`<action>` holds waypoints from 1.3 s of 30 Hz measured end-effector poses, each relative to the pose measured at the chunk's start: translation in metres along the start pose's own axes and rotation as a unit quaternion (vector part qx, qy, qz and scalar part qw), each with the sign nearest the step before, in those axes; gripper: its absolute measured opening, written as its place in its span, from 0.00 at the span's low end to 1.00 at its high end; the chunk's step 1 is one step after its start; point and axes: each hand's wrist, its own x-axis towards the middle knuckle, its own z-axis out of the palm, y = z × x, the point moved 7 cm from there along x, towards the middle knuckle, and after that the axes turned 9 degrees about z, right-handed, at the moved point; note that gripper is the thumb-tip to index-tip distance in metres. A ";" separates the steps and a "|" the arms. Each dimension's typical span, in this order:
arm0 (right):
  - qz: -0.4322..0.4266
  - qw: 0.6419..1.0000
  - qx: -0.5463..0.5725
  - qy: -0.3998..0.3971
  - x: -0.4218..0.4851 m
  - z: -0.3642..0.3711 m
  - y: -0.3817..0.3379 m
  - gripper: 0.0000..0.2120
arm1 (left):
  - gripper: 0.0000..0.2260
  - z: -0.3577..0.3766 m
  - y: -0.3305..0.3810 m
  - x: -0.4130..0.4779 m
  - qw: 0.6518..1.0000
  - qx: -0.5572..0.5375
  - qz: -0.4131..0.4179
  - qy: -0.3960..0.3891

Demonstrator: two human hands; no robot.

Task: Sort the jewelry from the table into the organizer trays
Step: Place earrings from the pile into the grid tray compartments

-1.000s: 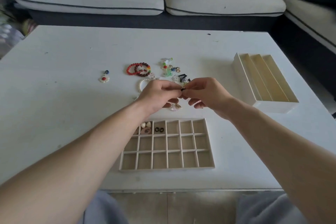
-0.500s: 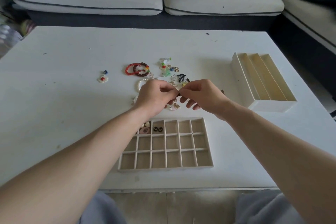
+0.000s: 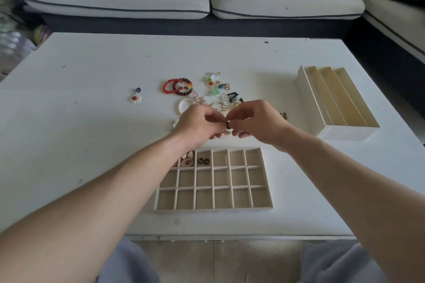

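My left hand [image 3: 197, 125] and my right hand [image 3: 257, 124] meet above the white table [image 3: 92, 122], just behind the grid tray [image 3: 213, 208]. Together they pinch between their fingertips one small dark piece [image 3: 228, 124], perhaps an earring, though it is too small to tell. The other jewelry lies in a pile [image 3: 216, 91] on the table behind my hands, with red bead bracelets [image 3: 177, 87] at its left side; the grid tray holds a few pieces in its far-left compartments, and the long tray [image 3: 308, 99] stands well apart at the right.
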 end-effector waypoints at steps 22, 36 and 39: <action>0.042 0.988 -0.108 -0.098 -0.011 0.029 0.005 0.09 | 0.04 -0.020 -0.019 -0.012 0.995 0.083 -0.052 -0.013; 0.044 0.964 -0.260 -0.020 -0.014 0.051 0.006 0.09 | 0.04 -0.017 -0.024 -0.016 0.977 0.202 -0.021 -0.056; 0.046 0.954 -0.296 0.018 -0.014 0.054 0.006 0.09 | 0.06 -0.017 -0.026 -0.014 0.973 0.217 -0.016 -0.070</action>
